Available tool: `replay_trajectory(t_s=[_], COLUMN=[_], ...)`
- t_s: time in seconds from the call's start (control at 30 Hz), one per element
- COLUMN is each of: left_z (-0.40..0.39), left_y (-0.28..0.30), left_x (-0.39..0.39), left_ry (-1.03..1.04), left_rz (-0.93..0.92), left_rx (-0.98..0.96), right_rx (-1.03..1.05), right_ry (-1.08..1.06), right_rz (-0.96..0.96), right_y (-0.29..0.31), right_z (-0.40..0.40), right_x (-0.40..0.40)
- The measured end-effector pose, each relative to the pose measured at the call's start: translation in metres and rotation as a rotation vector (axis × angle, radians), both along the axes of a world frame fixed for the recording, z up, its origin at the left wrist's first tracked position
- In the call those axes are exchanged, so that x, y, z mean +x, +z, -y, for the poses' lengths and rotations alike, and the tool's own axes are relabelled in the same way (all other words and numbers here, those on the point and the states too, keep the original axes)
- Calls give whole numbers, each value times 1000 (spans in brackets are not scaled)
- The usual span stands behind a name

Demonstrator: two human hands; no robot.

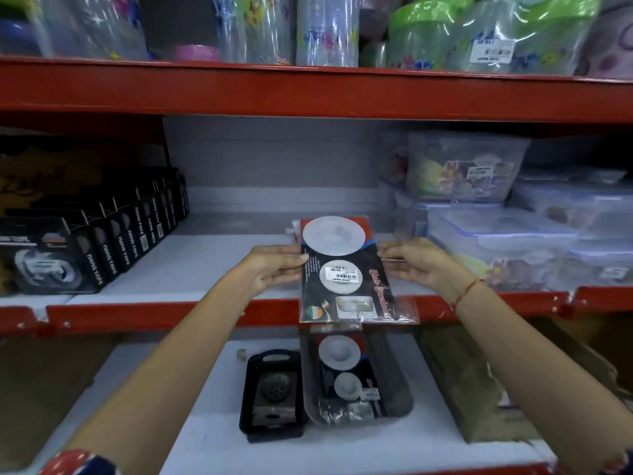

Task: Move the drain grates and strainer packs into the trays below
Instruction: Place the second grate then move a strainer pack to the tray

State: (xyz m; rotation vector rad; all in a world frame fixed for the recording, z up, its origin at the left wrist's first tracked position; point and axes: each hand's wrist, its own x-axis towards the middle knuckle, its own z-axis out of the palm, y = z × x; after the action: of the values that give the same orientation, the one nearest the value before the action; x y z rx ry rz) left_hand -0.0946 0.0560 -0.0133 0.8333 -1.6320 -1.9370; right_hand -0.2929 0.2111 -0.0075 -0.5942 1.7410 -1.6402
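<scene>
A sink strainer pack [346, 269], black and red card in clear plastic with two white round strainers, lies at the front of the middle shelf and sticks out over its red edge. My left hand [274, 269] grips its left side and my right hand [411, 264] its right side. On the shelf below, a grey tray [394, 402] holds another strainer pack [346, 375]. Left of it a black tray [255, 402] holds metal drain grates [275, 394].
Black nano tape boxes [102, 248] line the middle shelf's left. Clear lidded containers [513, 234] are stacked on its right. A brown box [479, 389] stands right of the grey tray. Wrapped plastic jars [325, 29] fill the top shelf.
</scene>
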Motion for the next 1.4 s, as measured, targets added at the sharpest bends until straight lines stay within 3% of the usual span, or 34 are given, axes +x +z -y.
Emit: replay_trajectory(t_s=[0.33,0.67,1.07,1.4], left_z=[-90,-143,-96,-36], left_y=[-62,-120,-163,-197], left_x=[82,114,68,-17], left_ry=[-167,-159,-34,10], left_rz=[3,77,209,318], left_rx=[-9,94,442,508], right_rx=[120,245,374,432], right_ry=[145,179,47,-2], right_rz=[108,165,227,281], right_y=[-52,-110,-154,-212], right_z=[-111,-163,-101,-29], right_x=[59,84,53,-19])
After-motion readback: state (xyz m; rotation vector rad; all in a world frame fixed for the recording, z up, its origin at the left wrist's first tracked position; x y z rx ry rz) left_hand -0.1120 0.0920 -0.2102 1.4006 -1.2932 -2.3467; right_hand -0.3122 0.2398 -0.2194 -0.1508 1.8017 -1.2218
